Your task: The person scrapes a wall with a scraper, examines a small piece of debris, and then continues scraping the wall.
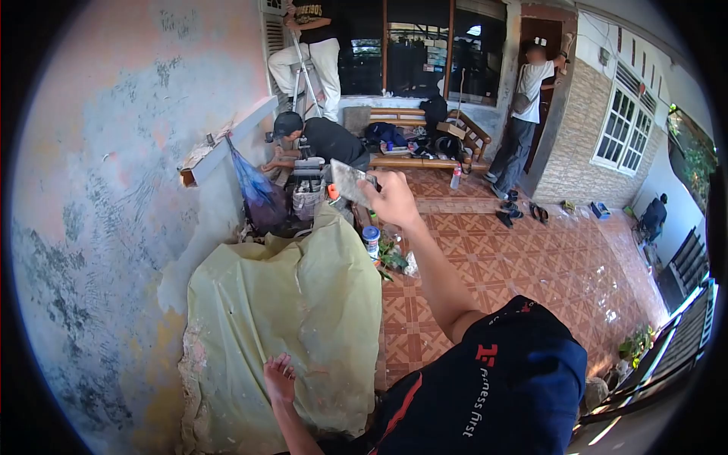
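Observation:
My right hand [396, 199] is raised in front of me, fingers wrapped round a wide scraper [349, 182]. Its flat grey blade, whitish with smears, points up and to the left. Lower down, my left hand [280, 378] is held over a yellowish-green tarp [288, 303], fingers apart and slightly curled, with nothing in them. The tarp drapes over something hidden beside the wall [98, 227], whose paint is patchy blue, pink and grey.
A crouching person [326, 144] works by the wall ahead. Others stand on a stepladder [305, 76] and at the door [542, 83]. A blue-lidded tub [371, 236] and plant stand beside the tarp. A ledge [227, 140] juts from the wall; sandals [538, 212] lie on the tiles.

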Tool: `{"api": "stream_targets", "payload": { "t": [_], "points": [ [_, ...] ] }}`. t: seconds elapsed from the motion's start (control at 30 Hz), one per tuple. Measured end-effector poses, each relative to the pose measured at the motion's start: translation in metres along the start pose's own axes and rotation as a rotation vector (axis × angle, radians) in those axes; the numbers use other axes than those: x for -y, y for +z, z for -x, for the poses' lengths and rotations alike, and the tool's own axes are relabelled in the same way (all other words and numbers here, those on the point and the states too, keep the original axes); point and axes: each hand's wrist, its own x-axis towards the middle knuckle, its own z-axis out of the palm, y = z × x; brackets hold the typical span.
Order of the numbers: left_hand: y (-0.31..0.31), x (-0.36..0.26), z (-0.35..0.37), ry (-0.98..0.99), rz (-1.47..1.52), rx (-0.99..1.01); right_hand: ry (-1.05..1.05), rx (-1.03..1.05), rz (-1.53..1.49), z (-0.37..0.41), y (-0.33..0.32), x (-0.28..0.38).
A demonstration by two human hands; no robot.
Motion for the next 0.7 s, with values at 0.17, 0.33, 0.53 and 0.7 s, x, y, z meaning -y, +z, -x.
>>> {"api": "stream_targets", "payload": {
  "t": [0.17,0.33,0.53,0.7],
  "points": [
    [0.01,-0.001,-0.007,-0.01,-0.011,0.023,0.054,0.088,-0.361,0.013,-0.011,-0.014],
    [0.021,0.002,-0.013,-0.025,-0.032,0.054,0.08,0.05,-0.25,0.03,-0.017,-0.035],
    [0.034,0.003,-0.023,-0.06,-0.069,0.114,0.169,0.095,-0.131,0.057,-0.036,-0.037],
    [0.048,0.001,-0.023,-0.067,-0.112,0.118,0.193,0.082,-0.258,0.073,-0.037,-0.06]
  ]
}}
